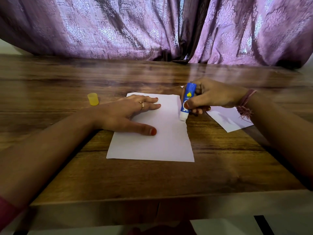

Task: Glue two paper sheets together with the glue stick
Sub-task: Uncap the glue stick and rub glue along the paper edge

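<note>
The left hand [128, 114] lies flat on a white sheet of paper [157, 138], fingers straight and pointing toward the right hand, thumb spread out nearer the person, pressing the sheet down on the wooden table [152, 180]. A ring sits on one of its fingers, and the forearm runs back toward the lower left corner. The right hand [211, 97] is curled around a blue glue stick [187, 100], thumb on the near side of the tube and fingers wrapped behind it. The stick is tilted, its top leaning away from the person, and its white tip touches the right edge of the sheet, just beyond the left hand's fingertips. A thread band with a tassel circles the right wrist. Under and beside the right hand lies a second sheet of paper [228, 119], partly covered by that hand. A yellow cap [93, 99] stands on the table just beyond the left wrist, apart from both sheets. A purple curtain [152, 28] hangs behind the table.
</note>
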`<state>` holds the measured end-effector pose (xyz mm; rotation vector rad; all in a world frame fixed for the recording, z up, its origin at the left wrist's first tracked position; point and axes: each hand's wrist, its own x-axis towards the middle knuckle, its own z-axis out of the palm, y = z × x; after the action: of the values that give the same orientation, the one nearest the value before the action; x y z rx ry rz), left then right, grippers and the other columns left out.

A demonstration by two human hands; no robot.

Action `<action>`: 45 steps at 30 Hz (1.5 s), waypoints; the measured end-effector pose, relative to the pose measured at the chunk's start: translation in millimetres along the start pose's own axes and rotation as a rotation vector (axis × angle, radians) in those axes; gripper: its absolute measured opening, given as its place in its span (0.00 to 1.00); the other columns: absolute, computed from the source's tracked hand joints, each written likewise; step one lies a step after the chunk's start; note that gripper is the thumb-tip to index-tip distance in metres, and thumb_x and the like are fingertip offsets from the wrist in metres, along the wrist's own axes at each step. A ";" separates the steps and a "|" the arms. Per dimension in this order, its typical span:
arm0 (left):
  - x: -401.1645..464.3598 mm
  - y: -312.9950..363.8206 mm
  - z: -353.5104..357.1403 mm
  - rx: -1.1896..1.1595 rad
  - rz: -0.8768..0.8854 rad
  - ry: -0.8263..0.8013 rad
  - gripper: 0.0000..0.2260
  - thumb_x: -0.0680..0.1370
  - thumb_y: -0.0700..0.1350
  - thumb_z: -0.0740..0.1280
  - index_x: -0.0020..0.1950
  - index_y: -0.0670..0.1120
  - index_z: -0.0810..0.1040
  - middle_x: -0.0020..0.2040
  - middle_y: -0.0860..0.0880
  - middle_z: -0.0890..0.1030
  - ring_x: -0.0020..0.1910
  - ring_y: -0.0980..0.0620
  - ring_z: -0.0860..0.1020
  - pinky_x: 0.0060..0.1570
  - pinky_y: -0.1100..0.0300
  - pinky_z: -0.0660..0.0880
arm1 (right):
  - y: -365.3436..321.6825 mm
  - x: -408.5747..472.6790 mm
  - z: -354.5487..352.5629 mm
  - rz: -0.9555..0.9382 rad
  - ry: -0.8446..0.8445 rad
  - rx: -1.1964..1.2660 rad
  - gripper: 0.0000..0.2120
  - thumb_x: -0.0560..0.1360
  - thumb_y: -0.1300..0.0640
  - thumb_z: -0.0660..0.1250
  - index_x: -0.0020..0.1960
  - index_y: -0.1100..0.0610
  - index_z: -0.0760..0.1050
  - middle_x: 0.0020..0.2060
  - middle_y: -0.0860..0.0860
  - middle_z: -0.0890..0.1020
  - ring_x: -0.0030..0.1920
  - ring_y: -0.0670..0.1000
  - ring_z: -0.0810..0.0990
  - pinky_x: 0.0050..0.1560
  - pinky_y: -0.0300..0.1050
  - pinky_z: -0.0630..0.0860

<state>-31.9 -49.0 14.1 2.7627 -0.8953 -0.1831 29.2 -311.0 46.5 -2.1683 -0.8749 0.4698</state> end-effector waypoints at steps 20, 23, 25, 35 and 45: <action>0.5 -2.4 1.5 -0.014 0.011 0.014 0.40 0.66 0.72 0.58 0.75 0.59 0.56 0.77 0.57 0.54 0.73 0.61 0.51 0.71 0.59 0.51 | -0.6 1.2 0.6 -0.012 -0.035 0.047 0.03 0.68 0.58 0.67 0.36 0.55 0.77 0.25 0.51 0.80 0.23 0.46 0.76 0.21 0.35 0.68; 0.4 -1.8 1.4 -0.013 0.006 0.004 0.41 0.65 0.74 0.57 0.75 0.59 0.55 0.77 0.57 0.54 0.73 0.62 0.51 0.72 0.58 0.51 | -1.4 1.4 2.0 -0.009 -0.041 0.042 0.03 0.68 0.58 0.68 0.36 0.56 0.77 0.25 0.51 0.80 0.23 0.46 0.76 0.21 0.35 0.68; 0.2 -1.5 1.4 -0.019 0.002 0.003 0.42 0.64 0.74 0.56 0.75 0.60 0.55 0.77 0.58 0.54 0.73 0.63 0.50 0.71 0.59 0.50 | -2.9 1.2 3.8 -0.007 -0.064 0.035 0.04 0.68 0.57 0.68 0.36 0.58 0.77 0.25 0.51 0.80 0.23 0.47 0.75 0.21 0.36 0.68; 0.3 -1.0 1.3 -0.010 0.011 0.010 0.39 0.67 0.70 0.59 0.75 0.59 0.55 0.77 0.57 0.54 0.73 0.62 0.50 0.70 0.61 0.50 | -8.2 -1.7 6.5 0.006 -0.076 0.036 0.05 0.67 0.59 0.68 0.36 0.60 0.76 0.25 0.51 0.79 0.23 0.46 0.75 0.21 0.35 0.69; 1.1 -1.4 1.9 0.002 0.018 0.013 0.39 0.67 0.70 0.59 0.76 0.58 0.55 0.77 0.56 0.54 0.73 0.62 0.50 0.69 0.62 0.49 | -14.0 -4.3 10.3 -0.006 -0.226 0.043 0.08 0.65 0.55 0.71 0.37 0.59 0.77 0.27 0.52 0.80 0.24 0.47 0.77 0.23 0.37 0.71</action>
<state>-30.6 -48.9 11.8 2.7539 -0.9173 -0.1614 14.2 -302.0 50.4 -2.1004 -0.9828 0.7353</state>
